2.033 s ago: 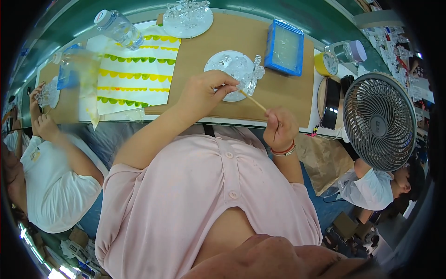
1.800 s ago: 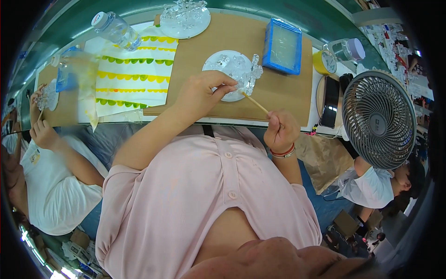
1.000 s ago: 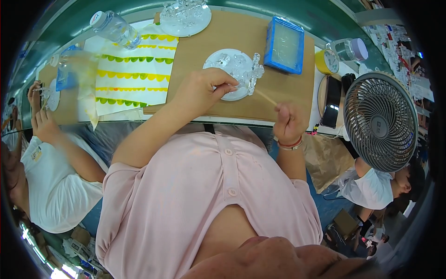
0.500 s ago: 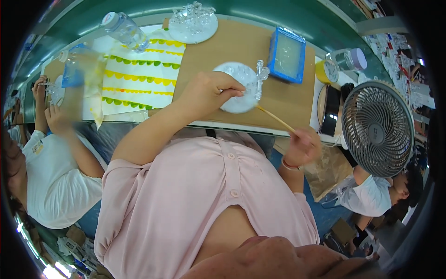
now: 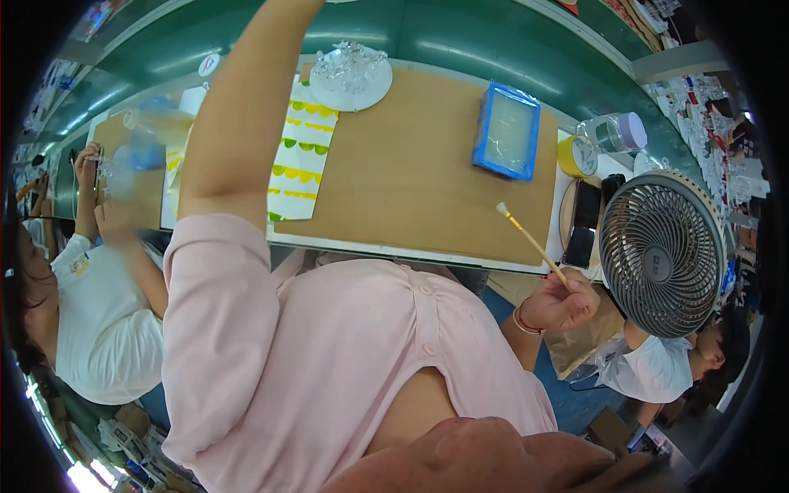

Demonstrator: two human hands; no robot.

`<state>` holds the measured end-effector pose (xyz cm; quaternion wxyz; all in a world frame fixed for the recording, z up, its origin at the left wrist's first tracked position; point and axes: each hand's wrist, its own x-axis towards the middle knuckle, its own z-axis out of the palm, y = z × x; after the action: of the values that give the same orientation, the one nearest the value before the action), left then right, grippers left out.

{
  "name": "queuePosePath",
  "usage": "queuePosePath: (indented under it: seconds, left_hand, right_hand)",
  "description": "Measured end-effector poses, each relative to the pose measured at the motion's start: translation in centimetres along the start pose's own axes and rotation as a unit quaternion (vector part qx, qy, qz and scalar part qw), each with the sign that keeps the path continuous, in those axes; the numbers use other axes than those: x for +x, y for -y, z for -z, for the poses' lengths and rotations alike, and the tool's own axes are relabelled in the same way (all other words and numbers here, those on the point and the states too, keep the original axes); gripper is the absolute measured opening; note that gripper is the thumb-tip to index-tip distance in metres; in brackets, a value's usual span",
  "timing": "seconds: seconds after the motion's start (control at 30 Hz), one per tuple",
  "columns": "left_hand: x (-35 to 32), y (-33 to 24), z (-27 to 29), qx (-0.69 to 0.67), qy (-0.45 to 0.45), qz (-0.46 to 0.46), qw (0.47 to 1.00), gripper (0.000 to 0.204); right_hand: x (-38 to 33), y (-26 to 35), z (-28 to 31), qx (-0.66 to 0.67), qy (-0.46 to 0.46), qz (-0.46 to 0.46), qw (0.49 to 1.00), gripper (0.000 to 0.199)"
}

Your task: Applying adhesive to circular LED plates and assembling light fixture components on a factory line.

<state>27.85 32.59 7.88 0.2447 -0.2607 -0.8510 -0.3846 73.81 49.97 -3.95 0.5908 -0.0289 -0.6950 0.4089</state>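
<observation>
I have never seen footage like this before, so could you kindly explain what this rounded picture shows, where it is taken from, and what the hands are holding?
There is no machine here: a person wears a wide fisheye camera on the head, looking down, which is why straight edges bend. The pink shirt filling the lower half is the wearer's own. The right hand holds a thin wooden brush by its lower end, tip pointing up over the table. The left arm is raised out of the top of the picture, so the left hand is not visible. On the brown work board lie a blue-framed tray and a round white plate carrying a clear glassy piece. Beside the board are a yellow-and-green scalloped sheet, a yellow clock and a grey fan. Other people work at either side.
</observation>
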Motion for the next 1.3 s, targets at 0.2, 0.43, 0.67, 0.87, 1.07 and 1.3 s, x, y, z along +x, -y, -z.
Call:
queuePosePath:
  seconds: [0.2, 0.43, 0.67, 0.87, 1.07, 1.3]
  left_hand:
    - [-2.4, 17.7, -8.8, 0.128, 0.009, 0.018, 0.992, 0.018]
    - [-1.9, 2.0, 0.0, 0.089, 0.258, -0.084, 0.958, 0.042]
    - [-8.6, -0.9, 3.0, 0.302, 0.471, -0.291, 0.776, 0.044]
    - [-8.2, -0.2, 4.3, 0.344, 0.457, -0.390, 0.722, 0.025]
    - [-9.8, -1.4, 5.1, 0.264, 0.315, -0.405, 0.817, 0.018]
    - [-8.9, -0.9, 5.1, 0.319, 0.453, -0.375, 0.744, 0.018]
  right_hand:
    - [-0.3, 1.6, -2.6, 0.059, 0.052, -0.058, 0.995, 0.025]
    - [0.4, 0.9, -3.5, -0.022, -0.028, -0.071, 0.997, 0.031]
    - [2.0, -0.6, -3.5, -0.080, 0.035, 0.001, 0.996, 0.030]
    - [3.9, -2.0, -4.5, -0.163, 0.065, -0.111, 0.978, 0.018]
    - [5.2, -4.0, -6.7, -0.233, 0.146, -0.084, 0.958, 0.017]
    - [5.1, -4.4, -8.5, -0.248, 0.197, -0.040, 0.948, 0.018]
